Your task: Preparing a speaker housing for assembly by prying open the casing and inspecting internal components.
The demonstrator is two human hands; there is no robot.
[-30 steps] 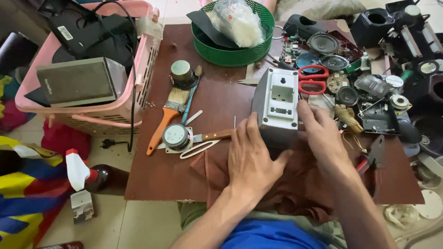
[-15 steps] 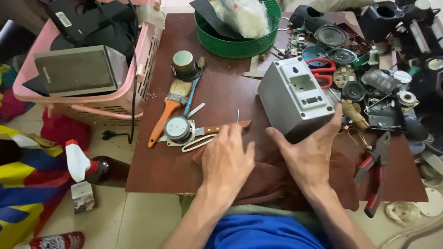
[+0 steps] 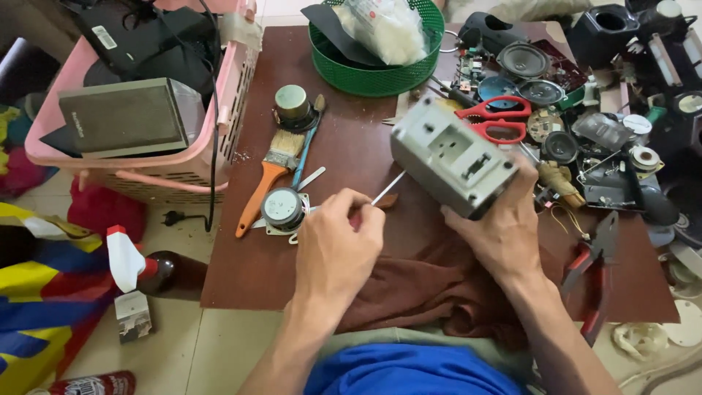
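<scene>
Head view, frame centre: your right hand [image 3: 504, 230] grips the tilted grey speaker box [image 3: 451, 157]; your left hand [image 3: 338, 245] pinches a screwdriver [image 3: 384, 192], tip just beside the box.

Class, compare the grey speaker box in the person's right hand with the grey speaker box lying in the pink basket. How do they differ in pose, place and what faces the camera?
The held box is tilted, gripped by the right hand above the table; the basket box lies on its side in the pink basket, untouched. The held box shows a panel with sockets and openings; the basket box shows a plain face. Both are grey, boxy casings.
</scene>
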